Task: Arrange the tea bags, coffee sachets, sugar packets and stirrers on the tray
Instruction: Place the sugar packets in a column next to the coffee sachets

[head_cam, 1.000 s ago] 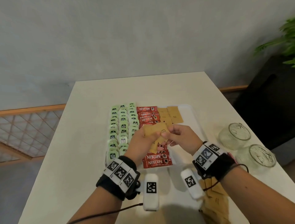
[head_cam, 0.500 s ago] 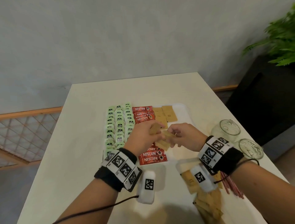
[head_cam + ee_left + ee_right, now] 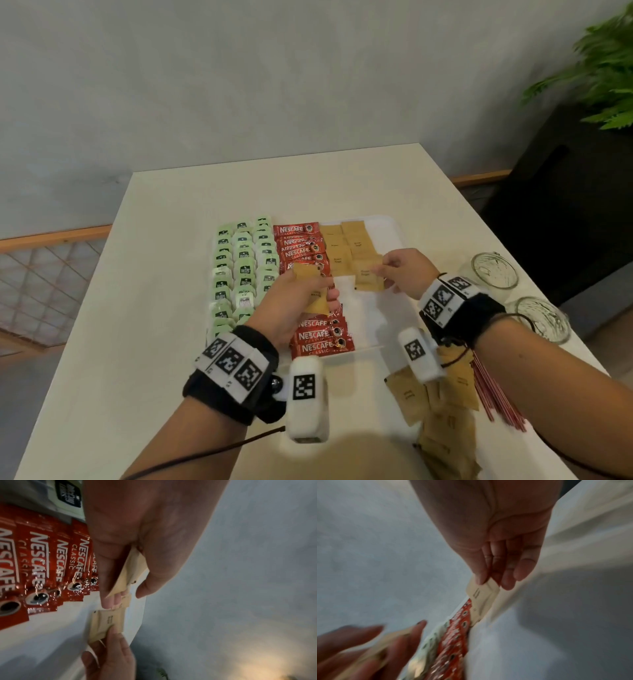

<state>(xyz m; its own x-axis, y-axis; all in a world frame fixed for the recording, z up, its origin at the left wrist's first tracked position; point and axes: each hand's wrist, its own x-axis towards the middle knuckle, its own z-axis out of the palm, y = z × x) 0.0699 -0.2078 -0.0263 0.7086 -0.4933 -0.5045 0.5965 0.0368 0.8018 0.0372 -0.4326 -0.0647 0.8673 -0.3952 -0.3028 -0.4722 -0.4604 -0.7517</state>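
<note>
A white tray [image 3: 388, 228] holds rows of green tea bags [image 3: 244, 263], red Nescafe coffee sachets [image 3: 296, 231] and brown sugar packets [image 3: 352, 240]. My right hand [image 3: 406, 272] pinches one brown sugar packet [image 3: 368, 279] [image 3: 482, 595] by its edge, low over the tray beside the laid sugar packets. My left hand [image 3: 298, 299] grips a small stack of brown sugar packets [image 3: 315, 298] [image 3: 127, 573] above the coffee sachets [image 3: 51, 566]. The two hands are apart.
Loose brown sugar packets [image 3: 435, 411] lie in a heap on the table [image 3: 144, 308] near its front edge, with red stirrers [image 3: 493, 394] beside them. Two empty glass jars [image 3: 493, 270] [image 3: 543, 318] stand at the right. A plant [image 3: 599, 68] is at far right.
My right hand has drawn one sugar packet off the stack in my left hand and carried it right and forward, to the sugar rows on the tray. The left hand stays over the coffee sachets.
</note>
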